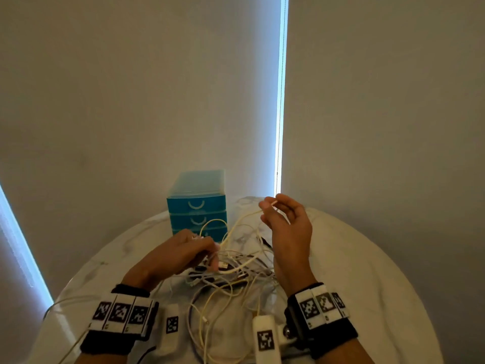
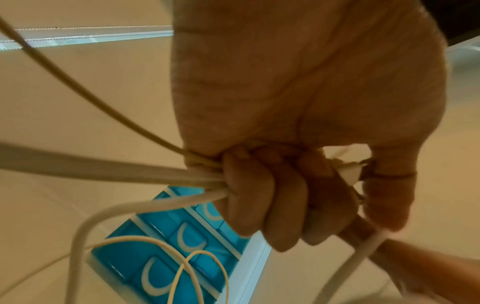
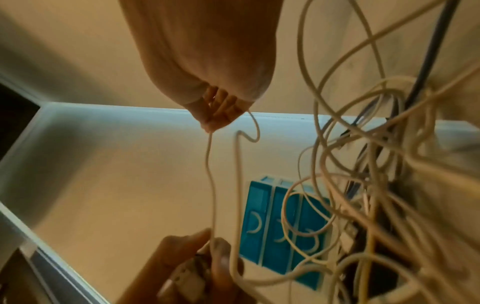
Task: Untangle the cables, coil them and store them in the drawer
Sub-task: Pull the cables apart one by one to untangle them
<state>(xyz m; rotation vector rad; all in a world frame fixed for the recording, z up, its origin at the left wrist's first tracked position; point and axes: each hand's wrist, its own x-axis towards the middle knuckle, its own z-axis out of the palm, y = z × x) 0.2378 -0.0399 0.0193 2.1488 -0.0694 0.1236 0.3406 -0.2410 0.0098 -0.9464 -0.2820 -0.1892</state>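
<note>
a tangle of cables, mostly cream-white with a few dark strands, lies on the round marbled counter between the two wrists, with loops spilling toward the near edge. the left hand sits low over the far-left part of the heap, its fingers curled tight around a bundle of several white strands; in the left wrist view the strands fan out from the little-finger side of the fist, and a white connector end shows between the curled fingers and the thumb. the right hand is raised above the heap, palm turned inward, thumb and forefinger pinched together on one thin white cable, the other fingers loosely bent and holding nothing. in the right wrist view that strand runs from the pinch straight to the left hand, apart from the rest of the tangle.

behind the heap, against the wall, stands a small blue drawer unit with three stacked drawers, all closed, each with a pale curved handle. a loop of cable rises in front of its lowest drawer. a bright strip of light runs down the wall between two blinds.
</note>
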